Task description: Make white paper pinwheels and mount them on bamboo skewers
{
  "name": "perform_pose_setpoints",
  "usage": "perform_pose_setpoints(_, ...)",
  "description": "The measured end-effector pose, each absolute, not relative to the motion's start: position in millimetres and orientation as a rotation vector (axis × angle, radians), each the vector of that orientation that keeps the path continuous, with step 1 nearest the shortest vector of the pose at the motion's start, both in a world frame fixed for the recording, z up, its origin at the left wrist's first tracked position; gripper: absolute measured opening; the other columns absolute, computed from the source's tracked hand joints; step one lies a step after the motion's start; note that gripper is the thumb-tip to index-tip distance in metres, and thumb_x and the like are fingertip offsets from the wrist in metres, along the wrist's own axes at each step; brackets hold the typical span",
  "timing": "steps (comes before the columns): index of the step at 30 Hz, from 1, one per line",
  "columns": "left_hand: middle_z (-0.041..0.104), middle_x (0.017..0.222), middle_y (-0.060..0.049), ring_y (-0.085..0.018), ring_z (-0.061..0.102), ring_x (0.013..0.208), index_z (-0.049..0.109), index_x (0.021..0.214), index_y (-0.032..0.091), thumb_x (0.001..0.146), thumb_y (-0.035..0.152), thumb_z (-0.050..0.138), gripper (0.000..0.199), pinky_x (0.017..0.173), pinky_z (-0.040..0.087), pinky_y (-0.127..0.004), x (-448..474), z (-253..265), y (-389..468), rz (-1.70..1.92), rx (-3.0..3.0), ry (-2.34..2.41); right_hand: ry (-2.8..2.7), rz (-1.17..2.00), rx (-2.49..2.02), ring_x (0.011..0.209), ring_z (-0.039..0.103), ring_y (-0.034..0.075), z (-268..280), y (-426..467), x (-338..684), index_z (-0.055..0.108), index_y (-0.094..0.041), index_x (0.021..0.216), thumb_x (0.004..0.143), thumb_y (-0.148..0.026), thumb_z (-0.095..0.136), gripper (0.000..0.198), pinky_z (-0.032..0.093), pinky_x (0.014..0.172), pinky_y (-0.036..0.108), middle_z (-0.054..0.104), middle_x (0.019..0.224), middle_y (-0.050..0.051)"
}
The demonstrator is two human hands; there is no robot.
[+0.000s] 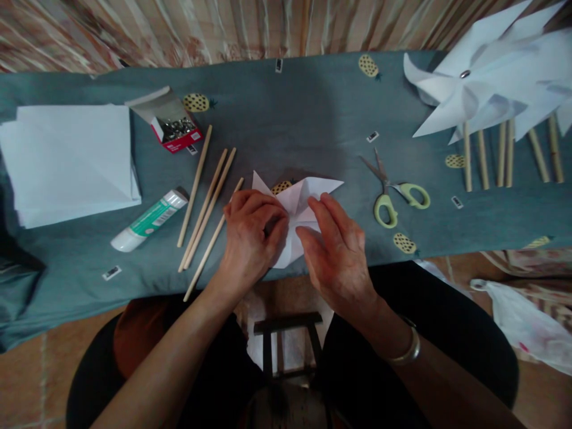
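A partly folded white paper pinwheel [292,199] lies at the table's front edge, its pointed corners spread out. My left hand [257,229] has its fingers curled and closed on the left side of the paper. From the right, my right hand [335,250] grips a flap of it between thumb and fingers. My fingers cover part of the pinwheel's middle. Left of my left hand lie several thin wooden sticks [208,208]. Scissors [388,187] with light green handles lie with blades apart to the right.
An opened red box [179,143] of small metal fasteners stands behind a glue stick [149,220]. White paper sheets [74,167] are stacked far left. Finished paper pinwheels [487,71] on sticks lie at far right. The green-grey tablecloth [313,119] ends just before my lap.
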State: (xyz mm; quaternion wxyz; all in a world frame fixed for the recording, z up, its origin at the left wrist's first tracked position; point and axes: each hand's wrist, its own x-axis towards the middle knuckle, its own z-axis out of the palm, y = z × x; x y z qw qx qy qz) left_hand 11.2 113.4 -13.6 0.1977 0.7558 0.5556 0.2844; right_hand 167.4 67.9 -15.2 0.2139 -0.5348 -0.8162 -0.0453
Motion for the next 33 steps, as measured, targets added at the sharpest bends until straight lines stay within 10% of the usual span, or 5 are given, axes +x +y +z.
perform_pose_setpoints(33, 0.065, 0.097, -0.005, -0.024, 0.052, 0.102, 0.066, 0.089, 0.021, 0.088, 0.025, 0.054, 0.013, 0.091, 0.044, -0.044, 8.7, -7.9, 110.5, 0.774, 2.109, 1.538, -2.340, 0.186, -1.563, 0.144, 0.024, 0.030, -12.1, 70.9, 167.7, 0.060, -0.021, 0.119, 0.097, -0.016, 0.037, 0.032, 0.033, 0.108, 0.050, 0.041, 0.148, 0.011)
